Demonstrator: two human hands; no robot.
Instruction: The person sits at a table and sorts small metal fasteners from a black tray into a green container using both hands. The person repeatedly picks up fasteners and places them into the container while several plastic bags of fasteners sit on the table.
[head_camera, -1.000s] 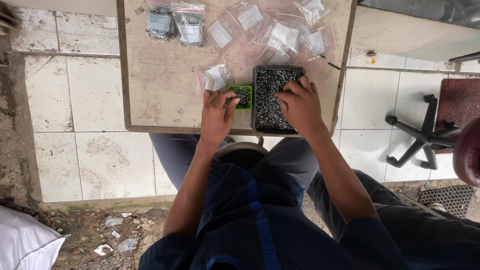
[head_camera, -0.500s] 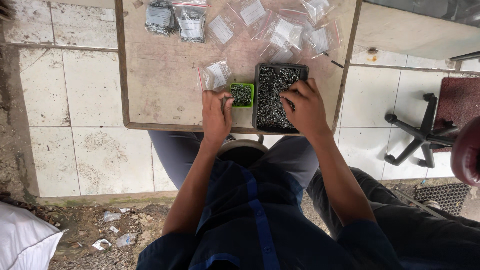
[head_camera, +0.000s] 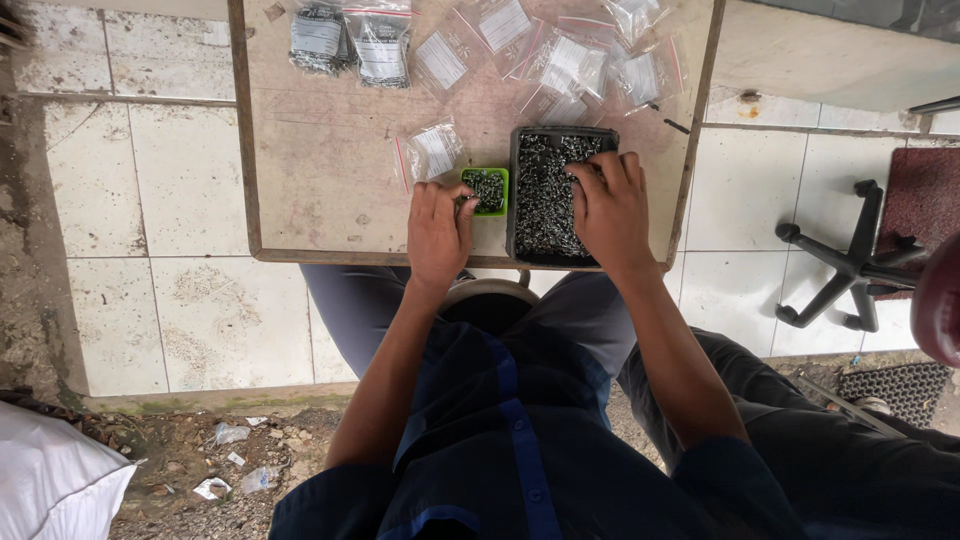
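The left hand (head_camera: 438, 232) lay palm down on the wooden table (head_camera: 320, 170), its fingers drawn together and curled, the fingertips touching the near edge of a small green tray (head_camera: 488, 190) filled with small dark metal parts; whether it pinched one of them could not be told. Just beyond that hand's knuckles, slightly toward its outer side, a small clear zip bag (head_camera: 432, 152) rested on the table, close beside the green tray. The right hand (head_camera: 610, 210) rested over the right part of a larger black tray (head_camera: 545, 195) heaped with the same kind of small dark parts, its fingers loosely spread and bent down into the pile, the tips buried so that any grip stayed hidden. The black tray stood just beside the green one, between the two hands, its near edge close to the table's front rim. Farther out from both hands, at the far side of the table, lay a scatter of clear bags (head_camera: 570, 65), some filled with dark parts (head_camera: 350, 40). Well off to the right hand's outer side, a black chair base (head_camera: 850, 265) stood on the tiled floor (head_camera: 150, 200).
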